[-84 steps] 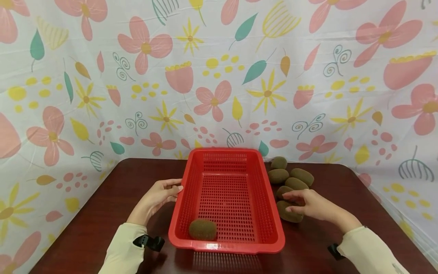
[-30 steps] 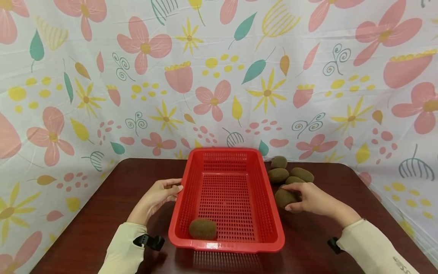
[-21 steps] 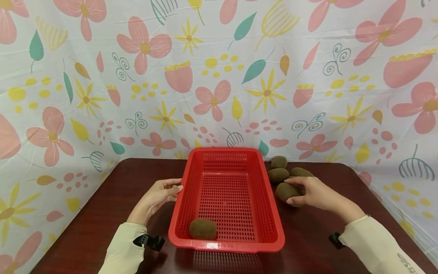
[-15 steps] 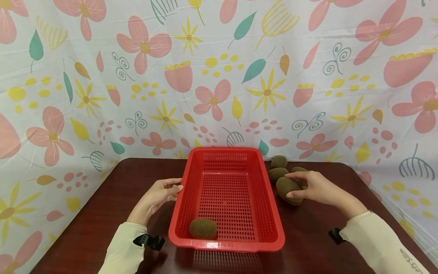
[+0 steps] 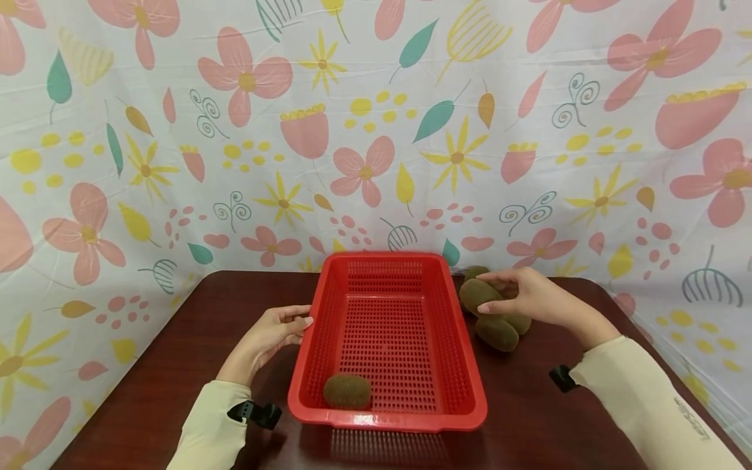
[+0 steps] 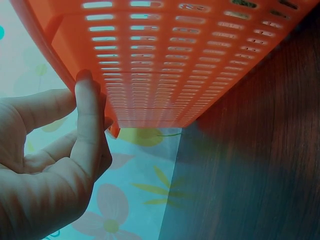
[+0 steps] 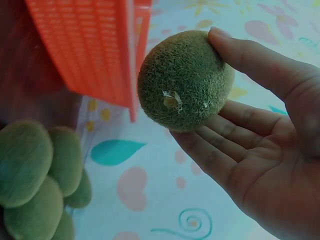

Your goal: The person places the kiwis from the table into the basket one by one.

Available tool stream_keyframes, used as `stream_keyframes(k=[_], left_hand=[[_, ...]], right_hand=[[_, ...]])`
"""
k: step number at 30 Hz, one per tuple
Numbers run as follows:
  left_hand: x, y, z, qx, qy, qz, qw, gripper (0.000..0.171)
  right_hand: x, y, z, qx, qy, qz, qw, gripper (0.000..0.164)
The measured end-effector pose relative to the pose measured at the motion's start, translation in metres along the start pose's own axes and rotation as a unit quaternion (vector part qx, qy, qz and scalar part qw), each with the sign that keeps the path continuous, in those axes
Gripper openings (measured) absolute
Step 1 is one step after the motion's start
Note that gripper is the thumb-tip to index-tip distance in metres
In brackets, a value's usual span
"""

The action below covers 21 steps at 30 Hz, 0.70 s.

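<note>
A fuzzy brown kiwi [image 5: 480, 297] is pinched between the thumb and fingers of my right hand [image 5: 534, 297], raised over the other kiwis. The right wrist view shows the held kiwi [image 7: 185, 82] end-on, with its stem scar facing the camera. My left hand [image 5: 271, 336] grips the left rim of the red plastic basket [image 5: 388, 422]; its thumb and fingertips meet at that edge in the left wrist view. One kiwi [image 5: 347, 391] lies inside the basket at the near left corner.
Several loose kiwis [image 5: 497, 333] lie clustered on the dark wooden table [image 5: 247, 290] close to the basket's right side, partly hidden by my right hand. A floral cloth [image 5: 364, 98] hangs behind the table and along its sides.
My right hand has taken one kiwi from the near end of the group, lifted it and carried it up and slightly left. The left hand and basket stay in place.
</note>
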<state>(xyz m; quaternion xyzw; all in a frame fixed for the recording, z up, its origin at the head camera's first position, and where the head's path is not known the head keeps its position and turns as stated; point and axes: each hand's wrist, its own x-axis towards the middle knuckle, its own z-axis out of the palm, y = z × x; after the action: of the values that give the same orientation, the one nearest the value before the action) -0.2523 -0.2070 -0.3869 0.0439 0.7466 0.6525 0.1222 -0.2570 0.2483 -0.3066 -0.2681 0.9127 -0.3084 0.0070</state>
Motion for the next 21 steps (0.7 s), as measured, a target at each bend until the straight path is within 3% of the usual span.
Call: stream_keyframes(k=[10,15,21], left_hand=[[-0.001,0.002,0.0,0.003,-0.006,0.006,1.0,0.047],[0.0,0.001,0.0,0.003,-0.002,0.003,1.0,0.046],[-0.001,0.001,-0.001,0.004,-0.004,0.005,1.0,0.045]], right_hand=[[0.031,-0.027,-0.001,0.022,-0.029,-0.008,0.999,0.061],[0.044,-0.036,0.004,0.053,-0.039,-0.02,0.998,0.06],[0.062,-0.048,0.013,0.047,-0.052,-0.032,0.997,0.06]])
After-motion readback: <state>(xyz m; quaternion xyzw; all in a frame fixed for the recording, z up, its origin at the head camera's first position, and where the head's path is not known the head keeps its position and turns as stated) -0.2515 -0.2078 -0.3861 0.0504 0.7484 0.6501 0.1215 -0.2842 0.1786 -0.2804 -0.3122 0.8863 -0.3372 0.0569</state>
